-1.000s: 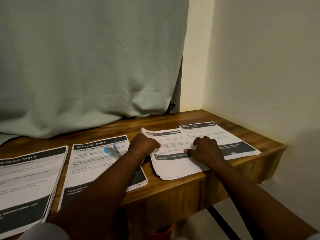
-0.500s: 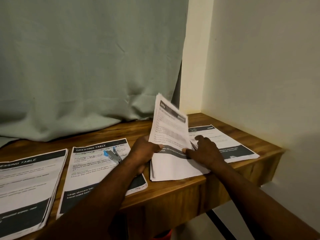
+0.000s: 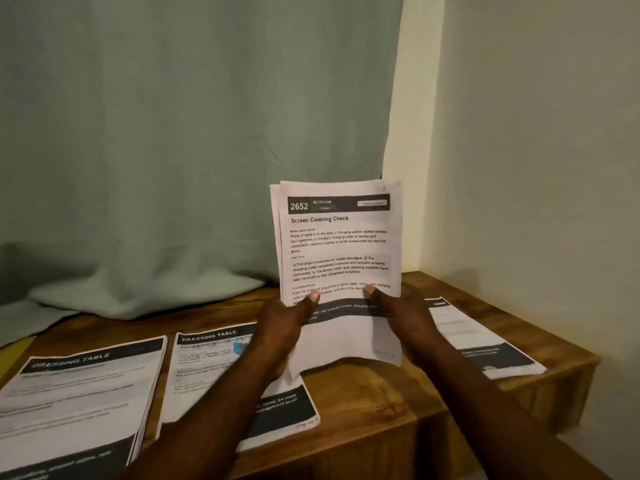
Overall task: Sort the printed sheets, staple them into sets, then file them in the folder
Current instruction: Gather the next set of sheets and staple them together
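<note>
- The left hand (image 3: 287, 327) and the right hand (image 3: 405, 317), two in all, grip one stack of white printed sheets (image 3: 339, 244) by its lower side edges. Each thumb lies on the front page, and the other fingers are hidden behind the paper.
- This stack stands upright at the middle of the frame, headed "2652 BEDROOM, Screen Cleaning Check". Offset edges at its top show several sheets, too close to count.
- Whether its bottom edge touches the brown wooden table (image 3: 367, 410) cannot be told.
- Three more piles lie flat on the table. The far-left pile (image 3: 79, 393) and the middle pile (image 3: 214, 372) are both headed "DRESSING TABLE". The right pile (image 3: 485, 348) is at the right of the frame, its heading too blurred to read.
- One small blue object (image 3: 239, 348) lies on the middle pile, mostly hidden by the left forearm.
- Bare wood runs between the middle pile and the right pile, under the held sheets and down to the table's front edge.
- The right pile's near corner lies close to that front edge, near the table's right end.
- A pale green curtain (image 3: 173, 150) hangs behind, bunched on the tabletop. A cream wall (image 3: 536, 168) closes the right side.
</note>
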